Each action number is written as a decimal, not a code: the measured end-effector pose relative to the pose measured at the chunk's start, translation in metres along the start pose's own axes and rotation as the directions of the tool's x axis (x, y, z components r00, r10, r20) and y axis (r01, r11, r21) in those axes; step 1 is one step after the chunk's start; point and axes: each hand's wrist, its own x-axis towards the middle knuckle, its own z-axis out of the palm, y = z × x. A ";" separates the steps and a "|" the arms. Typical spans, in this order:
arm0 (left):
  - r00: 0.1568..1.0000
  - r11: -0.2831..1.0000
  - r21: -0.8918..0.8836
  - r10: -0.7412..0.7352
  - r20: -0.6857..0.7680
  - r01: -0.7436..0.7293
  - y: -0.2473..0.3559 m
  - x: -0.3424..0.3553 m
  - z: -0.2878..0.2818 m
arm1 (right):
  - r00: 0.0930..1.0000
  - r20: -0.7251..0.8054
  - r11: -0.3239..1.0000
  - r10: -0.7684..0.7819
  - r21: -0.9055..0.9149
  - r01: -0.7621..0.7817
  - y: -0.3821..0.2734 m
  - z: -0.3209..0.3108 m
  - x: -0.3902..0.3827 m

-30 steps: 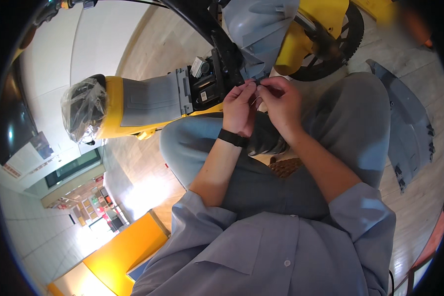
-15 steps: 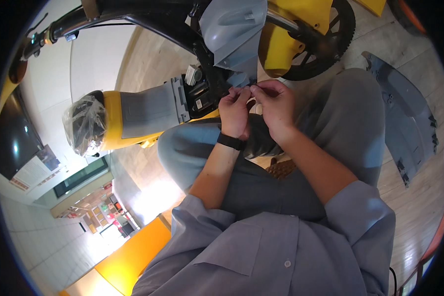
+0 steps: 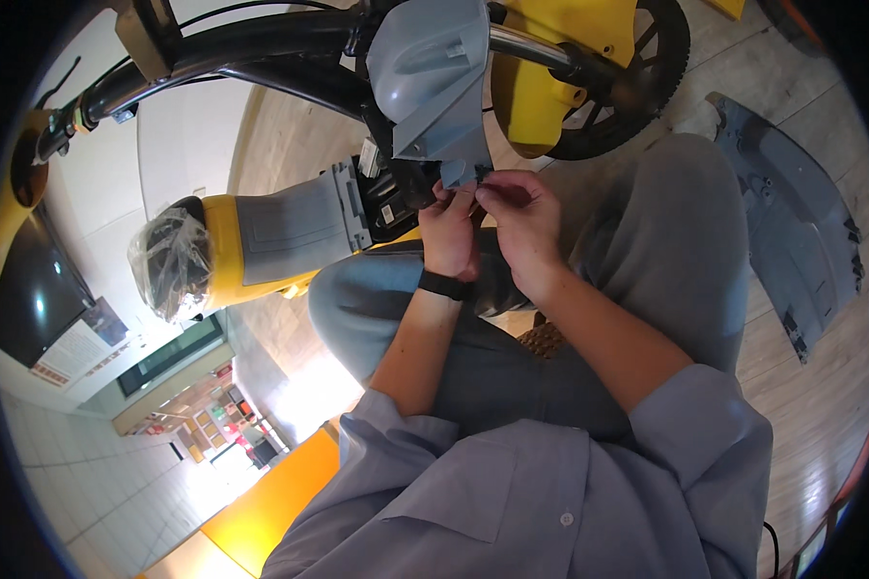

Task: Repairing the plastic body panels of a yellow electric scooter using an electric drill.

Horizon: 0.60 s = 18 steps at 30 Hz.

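A grey plastic panel point(image 3: 433, 72) sits on the front frame of a yellow and black two-wheeler, its narrow lower end just beyond my fingers. My left hand point(image 3: 449, 236) is closed, fingertips bent in at that lower end, beside the black frame tube. Close on its right, my right hand point(image 3: 523, 220) pinches with thumb and forefinger at a small dark piece point(image 3: 481, 177) by the panel's tip. Whether that piece is a clip, a screw or a wire end cannot be made out. What the left fingertips hold is hidden too.
A grey seat section point(image 3: 294, 227) and an uncovered black compartment point(image 3: 388, 210) lie to the left. The spoked front wheel point(image 3: 647, 87) with its yellow cover point(image 3: 536, 77) stands ahead. A loose grey body panel point(image 3: 799, 227) rests on the floor at right, beyond my knee.
Both hands have shifted slightly left and nearer to me, fingers still together at the panel's lower end. The grey panel and handlebar frame also appear farther left in the picture.
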 end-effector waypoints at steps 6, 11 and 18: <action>0.999 0.999 -0.025 -0.039 -0.012 0.038 0.001 0.003 0.000 | 0.999 0.022 0.997 0.044 -0.058 -0.043 0.001 -0.002 0.005; 1.000 0.999 -0.044 -0.029 0.012 0.030 0.001 0.003 0.000 | 0.999 0.031 0.993 -0.013 -0.115 0.017 0.003 0.000 0.010; 1.000 0.999 -0.046 -0.018 0.010 0.019 0.003 -0.003 0.000 | 0.997 0.058 0.986 -0.046 -0.156 0.055 0.002 0.001 0.008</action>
